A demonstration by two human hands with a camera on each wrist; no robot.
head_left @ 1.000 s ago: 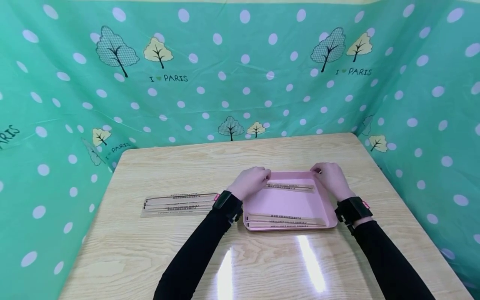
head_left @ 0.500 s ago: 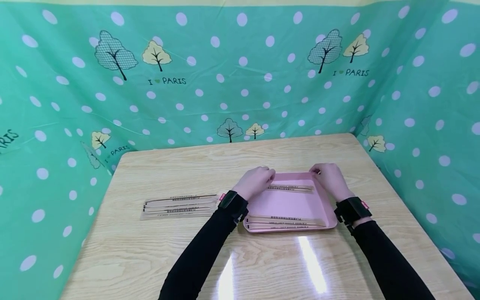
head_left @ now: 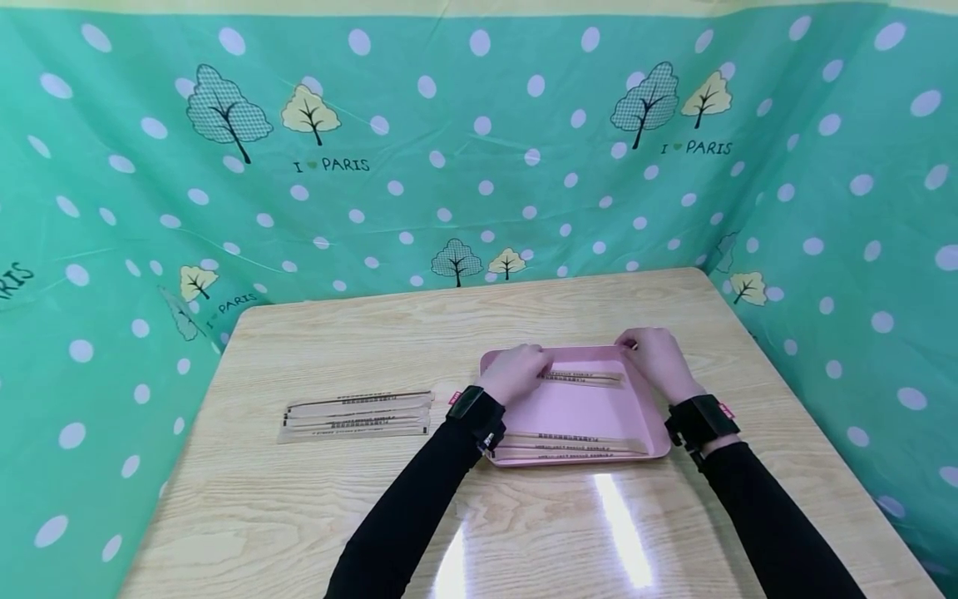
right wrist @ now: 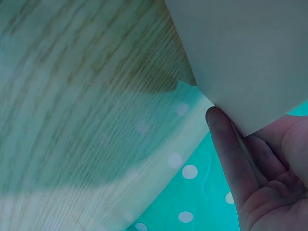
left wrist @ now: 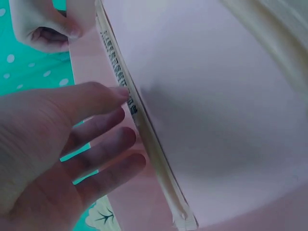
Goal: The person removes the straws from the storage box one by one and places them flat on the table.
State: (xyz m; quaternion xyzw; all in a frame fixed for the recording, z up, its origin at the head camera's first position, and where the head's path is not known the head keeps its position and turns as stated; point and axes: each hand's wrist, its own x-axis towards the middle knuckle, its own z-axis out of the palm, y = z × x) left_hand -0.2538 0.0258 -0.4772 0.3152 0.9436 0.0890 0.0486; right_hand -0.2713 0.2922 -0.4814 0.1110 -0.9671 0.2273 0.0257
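A pink tray (head_left: 580, 405) holds long paper-wrapped straws along its near side (head_left: 576, 445) and far side (head_left: 587, 378). My left hand (head_left: 516, 373) is over the far left of the tray. In the left wrist view its thumb touches a printed wrapped straw (left wrist: 118, 72) beside the tray's wall, while the other fingers (left wrist: 113, 178) extend loosely against that wall. At the far right corner, my right hand (head_left: 654, 359) grips the tray's rim; in the right wrist view its fingers (right wrist: 228, 144) and thumb lie on either side of the tray corner (right wrist: 245, 108).
Several more wrapped straws (head_left: 355, 416) lie side by side on the wooden table (head_left: 299, 499), left of the tray. A green dotted cloth (head_left: 464, 108) hangs behind the table and along both sides.
My left hand has moved a little right and nearer, from the far rim in over the tray's far-side straws. The right hand stays at its corner. The head view has tilted slightly.
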